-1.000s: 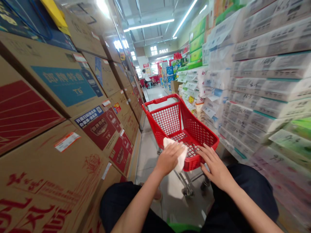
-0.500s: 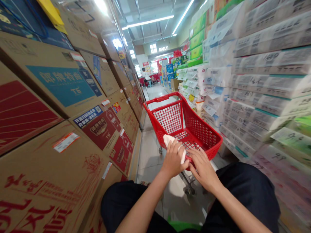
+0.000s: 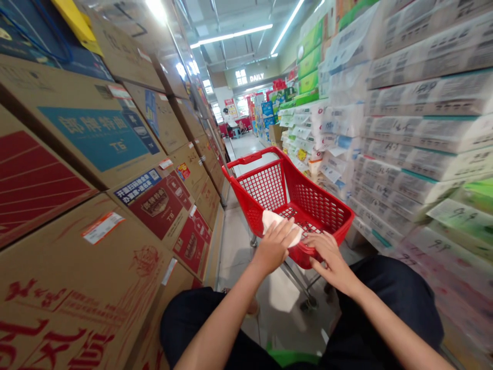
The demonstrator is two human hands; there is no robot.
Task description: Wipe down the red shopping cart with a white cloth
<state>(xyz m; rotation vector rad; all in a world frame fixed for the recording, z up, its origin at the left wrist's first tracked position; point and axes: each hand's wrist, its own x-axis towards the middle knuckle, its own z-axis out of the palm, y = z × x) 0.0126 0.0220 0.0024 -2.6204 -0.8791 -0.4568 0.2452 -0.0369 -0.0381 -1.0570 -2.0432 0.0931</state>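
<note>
A red plastic shopping cart (image 3: 252, 215) with a latticed basket stands in front of my knees, its nearest end toward me. My left hand (image 3: 272, 245) holds a white cloth (image 3: 270, 220) against the top rim at this end, fingers laid over it. The cloth spreads out past the fingertips, and part of it is hidden under the hand. Just to the right, my right hand (image 3: 332, 258) grips the same rim near the corner, fingers over the top and thumb low on the outside. Some of the basket's slotted floor (image 3: 295, 211) shows beyond the hands.
Stacked cardboard cartons (image 3: 154, 205) wall the left side closely. Wrapped paper packs (image 3: 416, 133) with handwritten price sheets pile up on the right. Tiled floor (image 3: 244, 144) runs down the aisle to a seated person (image 3: 230, 119). Under me is something green (image 3: 295, 358).
My left hand has slid slightly with the cloth, which now lies more spread over the rim. My right hand has shifted right along the rim. The cart's near end has turned slightly right.
</note>
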